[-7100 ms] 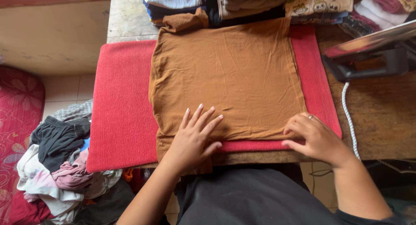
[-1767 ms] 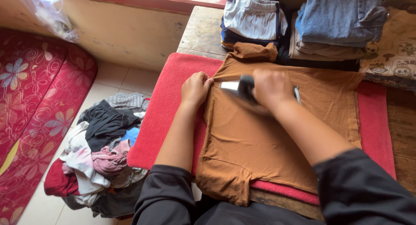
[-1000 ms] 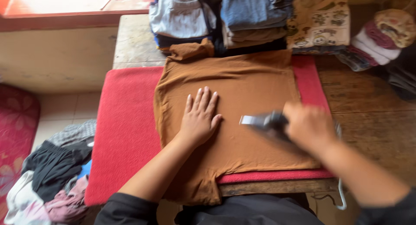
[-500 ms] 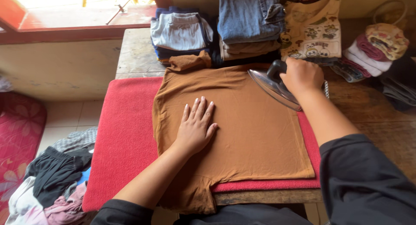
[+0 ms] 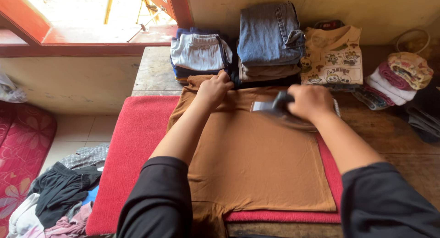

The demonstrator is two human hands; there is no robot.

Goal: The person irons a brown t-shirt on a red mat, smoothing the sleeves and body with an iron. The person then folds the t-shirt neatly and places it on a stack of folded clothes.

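Matt brown cloth shirt [image 5: 256, 160], shiny metal iron [image 5: 268, 107]

We see a wooden counter [image 5: 394, 137] set against a cream wall [image 5: 321, 6]. At upper left a red-framed window [image 5: 91, 36] lets in bright daylight. Below it lies a pale tiled floor [image 5: 78, 128], with a red flowered mat [image 5: 23, 151] at the left edge.

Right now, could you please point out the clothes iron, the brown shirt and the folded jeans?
clothes iron [image 5: 266, 106], head view, on its shiny soleplate tip.
brown shirt [image 5: 256, 160], head view, on its flat middle.
folded jeans [image 5: 268, 34], head view, on the top fold.
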